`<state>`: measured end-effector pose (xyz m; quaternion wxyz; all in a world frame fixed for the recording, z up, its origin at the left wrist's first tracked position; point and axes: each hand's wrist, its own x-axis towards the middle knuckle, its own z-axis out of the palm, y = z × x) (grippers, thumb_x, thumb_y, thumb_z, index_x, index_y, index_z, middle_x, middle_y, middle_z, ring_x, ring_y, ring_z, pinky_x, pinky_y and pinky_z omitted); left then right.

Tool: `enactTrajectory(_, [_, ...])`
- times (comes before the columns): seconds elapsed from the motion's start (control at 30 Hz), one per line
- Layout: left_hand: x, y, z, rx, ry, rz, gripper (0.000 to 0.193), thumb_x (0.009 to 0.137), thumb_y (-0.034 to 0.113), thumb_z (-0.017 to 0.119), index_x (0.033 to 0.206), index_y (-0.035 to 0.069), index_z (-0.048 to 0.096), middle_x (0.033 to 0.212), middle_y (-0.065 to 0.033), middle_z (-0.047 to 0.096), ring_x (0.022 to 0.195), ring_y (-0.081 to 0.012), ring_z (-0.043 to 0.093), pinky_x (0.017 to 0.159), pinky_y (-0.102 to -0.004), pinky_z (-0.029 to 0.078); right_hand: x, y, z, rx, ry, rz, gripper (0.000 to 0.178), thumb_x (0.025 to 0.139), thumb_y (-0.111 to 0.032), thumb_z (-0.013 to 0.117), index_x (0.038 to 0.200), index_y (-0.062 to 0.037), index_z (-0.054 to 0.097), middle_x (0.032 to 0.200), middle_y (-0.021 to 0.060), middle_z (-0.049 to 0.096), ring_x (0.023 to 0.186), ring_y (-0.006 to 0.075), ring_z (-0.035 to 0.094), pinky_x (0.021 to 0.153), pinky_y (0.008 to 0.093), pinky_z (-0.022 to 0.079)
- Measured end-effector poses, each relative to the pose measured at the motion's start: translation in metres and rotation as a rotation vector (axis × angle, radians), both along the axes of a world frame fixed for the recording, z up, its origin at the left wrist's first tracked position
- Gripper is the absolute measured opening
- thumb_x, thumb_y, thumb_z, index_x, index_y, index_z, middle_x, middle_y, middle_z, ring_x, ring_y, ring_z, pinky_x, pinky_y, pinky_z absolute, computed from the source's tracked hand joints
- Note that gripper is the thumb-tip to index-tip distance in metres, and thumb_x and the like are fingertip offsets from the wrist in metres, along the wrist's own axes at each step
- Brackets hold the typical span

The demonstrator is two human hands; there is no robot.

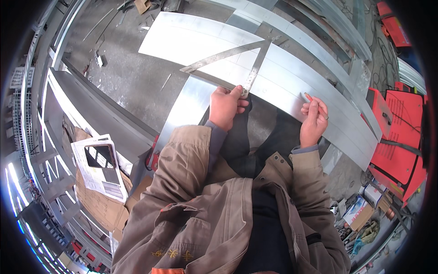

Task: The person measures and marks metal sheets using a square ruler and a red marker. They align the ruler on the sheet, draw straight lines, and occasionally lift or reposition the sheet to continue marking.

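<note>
A long pale metal sheet with faint lines across its surface lies in front of me. On it rests a flat metal set square, its worn arms meeting at the far corner. My left hand pinches the near end of one arm between thumb and fingers, at the sheet's near edge. To the right, my right hand grips a red pencil, its tip pointing away from me over the sheet. I cannot tell whether the tip touches the metal.
Red machine cases stand at the right. At left, papers and a dark phone lie on cardboard beside a grey metal beam. Metal offcuts litter the floor. Boxes and tools sit lower right.
</note>
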<state>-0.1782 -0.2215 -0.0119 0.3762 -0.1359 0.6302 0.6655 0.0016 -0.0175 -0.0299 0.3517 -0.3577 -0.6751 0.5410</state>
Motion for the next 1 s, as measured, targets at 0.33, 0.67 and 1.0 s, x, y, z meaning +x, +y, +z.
enactTrajectory(0.33, [0.0038, 0.0059, -0.0013, -0.008, -0.007, 0.067, 0.030, 0.107, 0.019, 0.072, 0.110, -0.008, 0.060, 0.094, -0.0156, 0.074, 0.070, -0.0164, 0.073, 0.056, -0.0277, 0.055, -0.0012, -0.0004, -0.0008, 0.013, 0.023, -0.013, 0.026, 0.116, -0.019, 0.059, 0.124, 0.0037, 0.068, 0.109, 0.0099, 0.077, 0.082, 0.0083, 0.064, 0.076, 0.0252, 0.054])
enactTrajectory(0.67, [0.0034, 0.0052, -0.0037, -0.023, -0.001, 0.073, 0.030, 0.106, 0.020, 0.074, 0.109, -0.007, 0.060, 0.093, -0.0152, 0.074, 0.070, -0.0163, 0.073, 0.056, -0.0275, 0.055, -0.0024, -0.0024, 0.0008, 0.010, 0.014, -0.026, 0.028, 0.117, -0.021, 0.058, 0.124, 0.0038, 0.069, 0.106, 0.0084, 0.076, 0.080, 0.0090, 0.063, 0.075, 0.0263, 0.054])
enactTrajectory(1.0, [0.0036, 0.0060, -0.0013, -0.038, 0.000, 0.065, 0.030, 0.106, 0.019, 0.073, 0.109, -0.007, 0.061, 0.095, -0.0163, 0.075, 0.070, -0.0166, 0.074, 0.057, -0.0274, 0.055, 0.0002, -0.0002, -0.0010, -0.018, 0.012, -0.008, 0.025, 0.116, -0.019, 0.060, 0.126, 0.0026, 0.067, 0.115, 0.0124, 0.079, 0.089, 0.0088, 0.067, 0.079, 0.0241, 0.055])
